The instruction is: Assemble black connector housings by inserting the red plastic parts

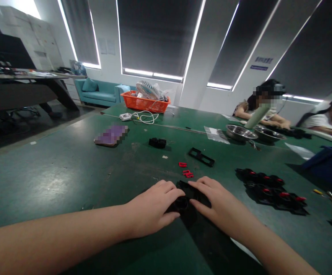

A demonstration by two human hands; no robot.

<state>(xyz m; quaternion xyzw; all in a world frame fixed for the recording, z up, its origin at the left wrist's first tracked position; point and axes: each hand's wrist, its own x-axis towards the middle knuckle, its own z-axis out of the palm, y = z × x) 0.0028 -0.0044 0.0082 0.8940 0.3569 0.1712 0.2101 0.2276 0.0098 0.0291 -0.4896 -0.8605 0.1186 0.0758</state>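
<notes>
My left hand and my right hand meet on a black plastic part lying on the green table. Both hands curl their fingers over it and press on it from either side. Just beyond the fingertips lie three small red clips. A black rectangular frame and a small black block rest farther back. To the right sits a pile of black parts with red pieces fitted.
An orange basket and a white cable stand at the far edge. A purple flat object lies left of centre. Two steel bowls and two seated people are at far right. A blue bin stands right.
</notes>
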